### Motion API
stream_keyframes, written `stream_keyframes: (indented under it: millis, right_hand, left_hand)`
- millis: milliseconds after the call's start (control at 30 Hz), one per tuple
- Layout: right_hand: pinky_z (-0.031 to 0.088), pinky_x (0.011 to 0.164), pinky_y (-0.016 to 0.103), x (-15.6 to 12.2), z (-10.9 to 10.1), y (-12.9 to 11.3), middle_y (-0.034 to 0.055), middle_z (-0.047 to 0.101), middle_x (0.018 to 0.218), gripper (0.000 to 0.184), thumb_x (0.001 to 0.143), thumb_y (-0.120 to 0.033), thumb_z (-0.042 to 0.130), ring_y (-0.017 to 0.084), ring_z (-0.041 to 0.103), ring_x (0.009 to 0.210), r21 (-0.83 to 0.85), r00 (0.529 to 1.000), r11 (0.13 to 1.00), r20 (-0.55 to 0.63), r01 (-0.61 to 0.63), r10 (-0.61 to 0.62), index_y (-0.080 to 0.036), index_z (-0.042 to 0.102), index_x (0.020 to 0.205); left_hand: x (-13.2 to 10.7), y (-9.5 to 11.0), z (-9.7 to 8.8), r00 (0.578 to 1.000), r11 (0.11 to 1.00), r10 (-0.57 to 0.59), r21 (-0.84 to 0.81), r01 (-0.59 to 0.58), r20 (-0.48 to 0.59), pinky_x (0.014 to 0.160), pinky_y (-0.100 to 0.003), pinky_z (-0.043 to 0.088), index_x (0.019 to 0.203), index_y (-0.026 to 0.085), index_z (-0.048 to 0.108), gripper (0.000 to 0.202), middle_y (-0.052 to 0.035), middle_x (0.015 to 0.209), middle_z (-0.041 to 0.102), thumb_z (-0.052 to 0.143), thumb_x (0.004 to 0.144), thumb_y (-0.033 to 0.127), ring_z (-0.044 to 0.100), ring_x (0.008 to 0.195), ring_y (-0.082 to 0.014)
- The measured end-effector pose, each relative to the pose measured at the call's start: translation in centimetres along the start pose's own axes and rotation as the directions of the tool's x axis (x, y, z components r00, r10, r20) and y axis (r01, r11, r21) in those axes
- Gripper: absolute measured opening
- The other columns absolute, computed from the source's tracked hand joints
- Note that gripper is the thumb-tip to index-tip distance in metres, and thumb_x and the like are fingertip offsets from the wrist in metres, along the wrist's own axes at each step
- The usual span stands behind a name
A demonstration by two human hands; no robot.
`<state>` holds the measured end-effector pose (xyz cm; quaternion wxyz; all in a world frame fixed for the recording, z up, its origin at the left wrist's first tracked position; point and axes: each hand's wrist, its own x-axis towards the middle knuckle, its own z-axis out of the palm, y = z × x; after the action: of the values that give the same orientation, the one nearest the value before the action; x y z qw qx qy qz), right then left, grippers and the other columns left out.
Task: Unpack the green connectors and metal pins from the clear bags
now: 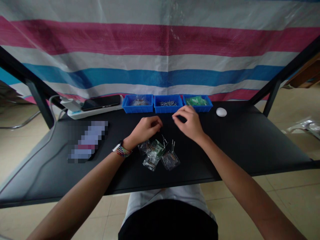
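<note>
My left hand (145, 130) rests on the black table (250, 140) with its fingers curled in; what they hold, if anything, is hidden. My right hand (188, 124) hovers just right of it, fingertips pinched together on something too small to name. Below both hands lie several small clear plastic bags (160, 156) with tiny parts, one with a green piece, and a few loose metal pins (172, 144). Three blue bins (168, 103) stand in a row behind the hands: clear bags on the left, metal pins in the middle, green parts on the right.
A white power strip (75, 113) with a plugged charger and a dark phone (101, 102) on it sits at the back left. A white round object (221, 112) lies right of the bins. A blurred flat item (87, 141) lies at the left. A striped tarp hangs behind.
</note>
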<state>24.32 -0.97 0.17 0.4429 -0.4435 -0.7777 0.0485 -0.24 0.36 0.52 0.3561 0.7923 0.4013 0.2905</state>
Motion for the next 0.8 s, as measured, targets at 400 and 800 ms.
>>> stream_keyframes:
  millis: [400, 800]
  right_hand:
    - [0.049, 0.11, 0.05, -2.3, 3.9, -4.3, 0.0076, 0.07, 0.114, 0.02, 0.089, -0.01, 0.079, 0.027, 0.057, 0.119, 0.223, 0.894, 0.974, 0.425, 0.048, -0.141, -0.027, 0.085, 0.098]
    - [0.05, 0.102, 0.044, -1.9, 4.1, -3.8, 0.0085, 0.071, 0.107, 0.017, 0.09, -0.003, 0.068, 0.027, 0.059, 0.112, 0.23, 0.917, 0.973, 0.38, 0.029, -0.117, -0.02, 0.069, 0.087]
  left_hand:
    - [0.6, -0.6, -0.1, 0.948, 0.977, -0.124, -0.202, 0.066, -0.292, 0.051, -0.022, 0.044, 0.086, 0.017, 0.069, 0.015, -0.0015, 0.077, 0.067, 0.059, 0.088, 0.028, 0.061, 0.056, -0.0114]
    - [0.8, -1.3, 0.2, 0.954, 0.979, -0.108, -0.197, 0.053, -0.281, 0.052, -0.023, 0.046, 0.087, 0.017, 0.07, 0.016, -0.0017, 0.077, 0.068, 0.06, 0.088, 0.029, 0.061, 0.055, -0.0117]
